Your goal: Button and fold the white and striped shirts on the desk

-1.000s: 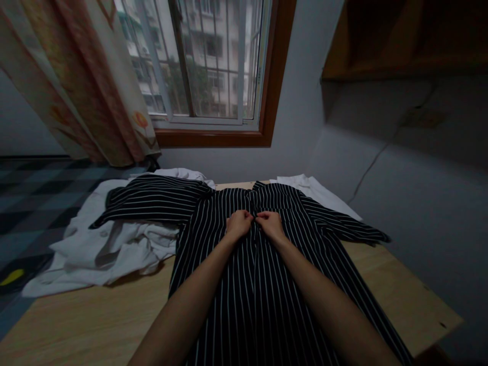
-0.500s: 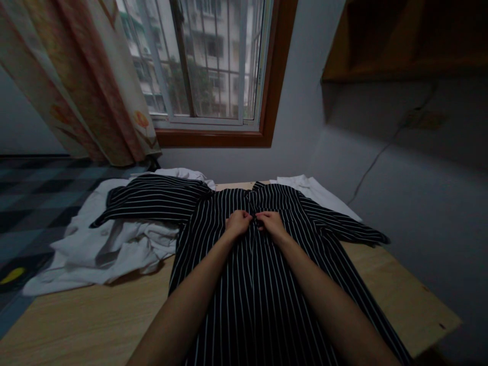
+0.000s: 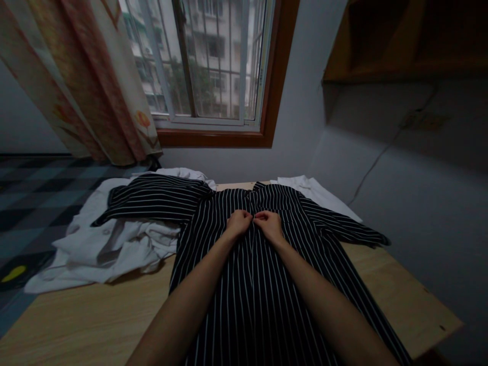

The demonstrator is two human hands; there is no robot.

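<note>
A black shirt with white stripes [image 3: 244, 284] lies spread out on a wooden table [image 3: 87, 320], its collar toward the window and its sleeves out to both sides. At the upper part of its front opening, my left hand [image 3: 239, 222] pinches the fabric edge. Close beside it, my right hand [image 3: 269, 224] is also closed in a pinch on the shirt front, fingertips nearly meeting those of the left. Any button between the fingers is too small and dark to make out.
Crumpled white clothing [image 3: 114, 249] lies under the left sleeve, and another white garment [image 3: 320, 195] is behind the right sleeve. A barred window [image 3: 206, 66] and a floral curtain [image 3: 95, 86] are beyond the table. A wooden shelf [image 3: 381, 66] hangs at the upper right.
My right hand's fingers have shifted slightly at the shirt front, a little left and down. The left hand and the shirt look almost the same.
</note>
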